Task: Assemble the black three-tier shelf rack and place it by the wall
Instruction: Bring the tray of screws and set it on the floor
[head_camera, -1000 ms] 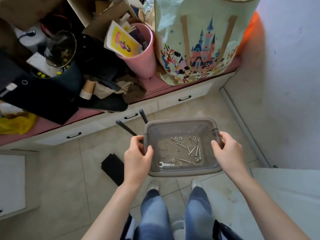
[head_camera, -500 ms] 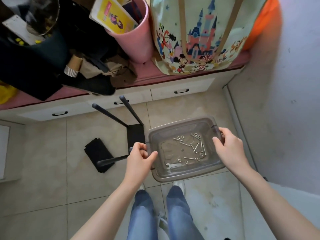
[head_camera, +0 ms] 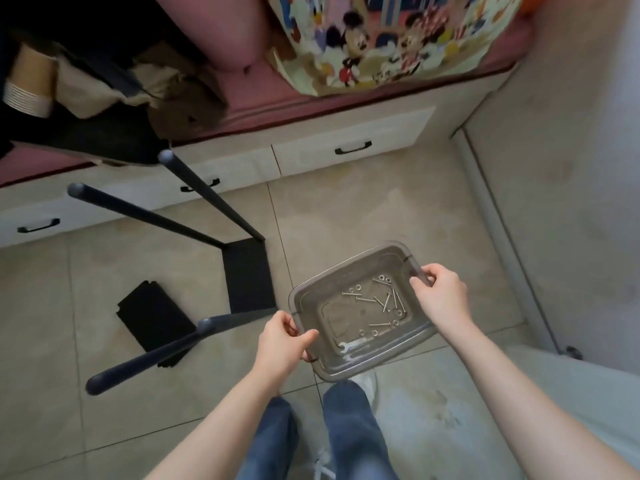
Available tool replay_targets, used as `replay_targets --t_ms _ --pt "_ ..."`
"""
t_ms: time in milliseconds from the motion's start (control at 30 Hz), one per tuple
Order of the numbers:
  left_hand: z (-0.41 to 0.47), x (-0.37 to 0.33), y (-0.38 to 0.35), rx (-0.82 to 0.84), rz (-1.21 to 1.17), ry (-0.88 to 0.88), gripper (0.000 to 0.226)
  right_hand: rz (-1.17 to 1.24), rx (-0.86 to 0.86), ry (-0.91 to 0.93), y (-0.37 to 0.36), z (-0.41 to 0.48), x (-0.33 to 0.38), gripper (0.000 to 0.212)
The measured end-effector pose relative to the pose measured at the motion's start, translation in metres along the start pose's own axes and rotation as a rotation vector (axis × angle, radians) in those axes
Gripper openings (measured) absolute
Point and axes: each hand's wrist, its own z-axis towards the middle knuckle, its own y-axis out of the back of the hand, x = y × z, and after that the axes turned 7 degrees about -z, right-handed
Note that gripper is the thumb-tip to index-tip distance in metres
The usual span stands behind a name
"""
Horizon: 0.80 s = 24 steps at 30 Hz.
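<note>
I hold a clear grey plastic tray (head_camera: 408, 351) low over the tiled floor. My left hand (head_camera: 282, 339) grips its near-left rim and my right hand (head_camera: 441, 294) grips its far-right rim. Several silver bolts and nuts (head_camera: 384, 301) and a small wrench (head_camera: 351, 345) lie loose inside. To the left a black shelf board (head_camera: 247, 275) lies on the floor with three black poles (head_camera: 145, 214) rising from its corners. More flat black boards (head_camera: 154, 318) are stacked on the floor beside it.
A low cabinet with white drawers (head_camera: 349, 142) and a red cushioned top runs along the back, piled with a cartoon-print bag (head_camera: 381, 43), a pink bin (head_camera: 228, 32) and dark clutter. The grey wall (head_camera: 568, 168) rises on the right. My legs and shoes are under the tray.
The tray has come down toward the floor and tilted, both hands still gripping it. My view has dropped and moved closer, so the poles and black boards now show fully.
</note>
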Motion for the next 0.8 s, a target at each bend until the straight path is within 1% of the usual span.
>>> replay_targets --t_ms 133,200,300,367,467,533,633,700,800 --pt "0.072 0.042 -0.016 0.101 0.079 0.05 0.038 -0.062 0.016 0.04 -0.078 0.042 -0.039 0.008" --pt "0.106 0.067 -0.023 0.131 0.054 0.055 0.039 -0.099 0.043 0.067 -0.118 0.064 -0.058 0.008" --pt "0.15 0.107 -0.038 0.174 0.041 0.02 0.035 -0.186 0.041 0.116 -0.177 0.094 -0.083 0.018" --pt "0.177 0.133 -0.05 0.199 -0.051 0.017 0.029 -0.239 0.016 0.161 -0.213 0.112 -0.092 0.019" --pt "0.213 0.167 -0.068 0.166 -0.214 0.09 0.025 -0.289 -0.043 0.221 -0.259 0.14 -0.097 0.021" --pt "0.235 0.184 -0.08 0.159 -0.248 0.13 0.027 -0.327 -0.08 0.246 -0.282 0.155 -0.1 0.02" --pt "0.265 0.205 -0.096 0.165 -0.299 0.152 0.026 -0.38 -0.081 0.284 -0.31 0.178 -0.108 0.022" --pt "0.283 0.215 -0.105 0.159 -0.316 0.122 0.024 -0.403 -0.068 0.327 -0.324 0.193 -0.113 0.024" --pt "0.303 0.232 -0.117 0.122 -0.304 0.021 0.023 -0.418 -0.073 0.38 -0.34 0.209 -0.124 0.025"
